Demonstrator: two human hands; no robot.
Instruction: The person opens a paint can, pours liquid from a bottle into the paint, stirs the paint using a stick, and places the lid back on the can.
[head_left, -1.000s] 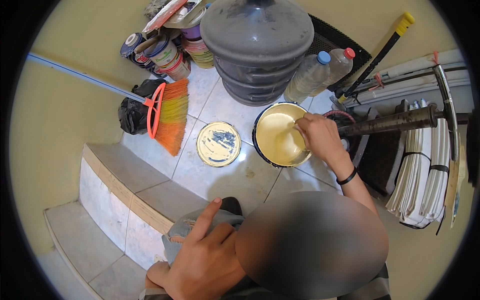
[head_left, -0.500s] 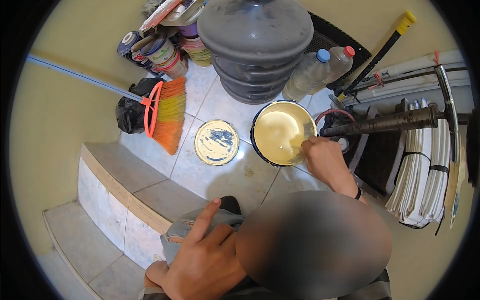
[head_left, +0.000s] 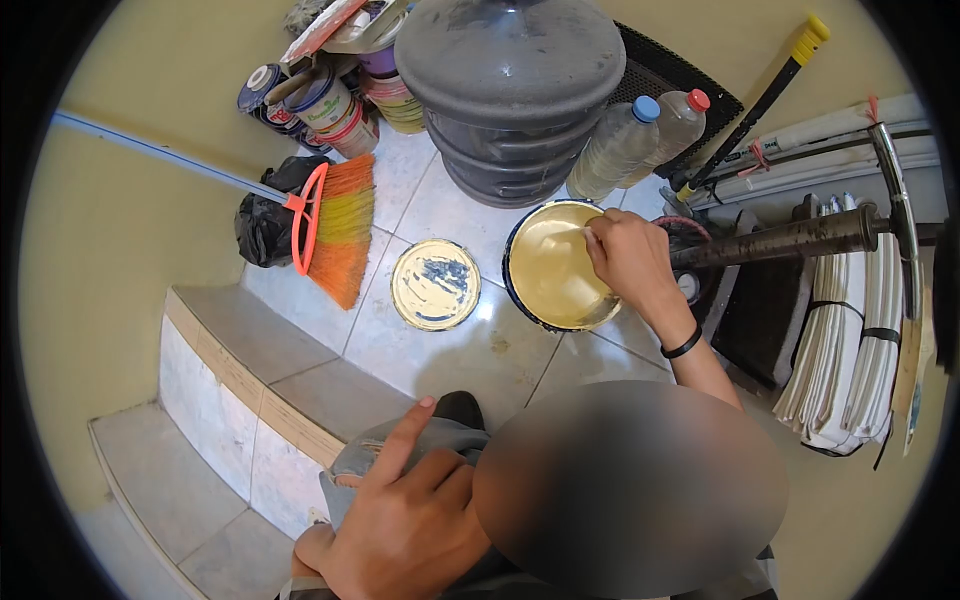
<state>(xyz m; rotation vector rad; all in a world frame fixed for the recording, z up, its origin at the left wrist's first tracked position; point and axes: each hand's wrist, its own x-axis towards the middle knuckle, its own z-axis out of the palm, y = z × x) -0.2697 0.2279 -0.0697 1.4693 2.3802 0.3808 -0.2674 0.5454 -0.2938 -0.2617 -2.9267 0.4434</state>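
Observation:
My right hand (head_left: 633, 260), with a dark band at the wrist, is closed over the right rim of a paint can (head_left: 513, 283). Its fingertips pinch a thin, paint-coloured piece, mostly hidden, above the cream-yellow paint (head_left: 555, 262). Left of the can, a round lid (head_left: 436, 286) smeared with the same paint lies on the tiles. My left hand (head_left: 410, 510) rests near my bent knee, its index finger stretched out and the others loosely curled, with nothing visible in it.
Behind the can stand a large grey water jug (head_left: 510, 100) and two capped bottles (head_left: 614, 150). An orange and yellow broom (head_left: 340, 235) leans at the left, near used paint tins (head_left: 330, 110). Tiled steps (head_left: 250, 330) are at lower left; folded white bundles (head_left: 835, 330) lie right.
My right hand has moved up and slightly along the can's right side, from the lower right rim toward the upper right. My left hand stays nearly still.

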